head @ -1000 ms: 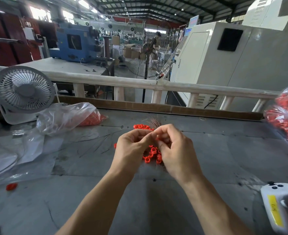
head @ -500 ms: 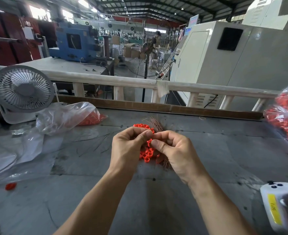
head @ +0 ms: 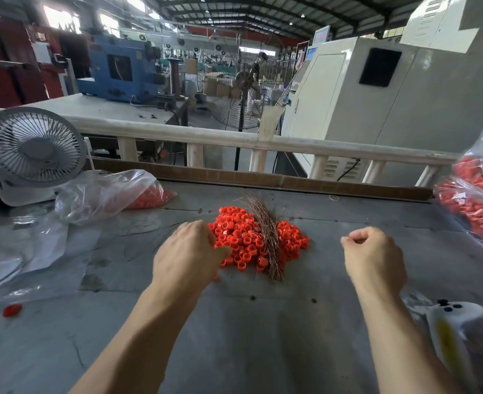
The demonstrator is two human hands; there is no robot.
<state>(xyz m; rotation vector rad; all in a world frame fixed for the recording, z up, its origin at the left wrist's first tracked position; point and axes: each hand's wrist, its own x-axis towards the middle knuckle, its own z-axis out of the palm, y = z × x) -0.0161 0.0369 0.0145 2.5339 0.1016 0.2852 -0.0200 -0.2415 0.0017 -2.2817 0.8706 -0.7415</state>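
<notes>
A pile of small red plastic rings (head: 243, 240) lies on the grey table (head: 263, 322). A bundle of thin copper wires (head: 266, 234) lies across the pile. My left hand (head: 189, 254) rests on the pile's left edge with its thumb against the rings. Its fingers bend down among them and their tips are hidden. My right hand (head: 374, 257) hovers to the right of the pile, apart from it. Its fingers are curled into a loose fist and nothing shows inside it.
A clear bag of red parts (head: 479, 206) hangs in at the right edge. A second bag (head: 106, 194) and a small white fan (head: 30, 155) sit at the back left. A white device (head: 450, 331) lies at the front right. One loose red piece (head: 12, 310) lies front left.
My hands were pinching something together above the pile. They have come apart: the left dropped onto the pile's left edge, the right swung out to the right.
</notes>
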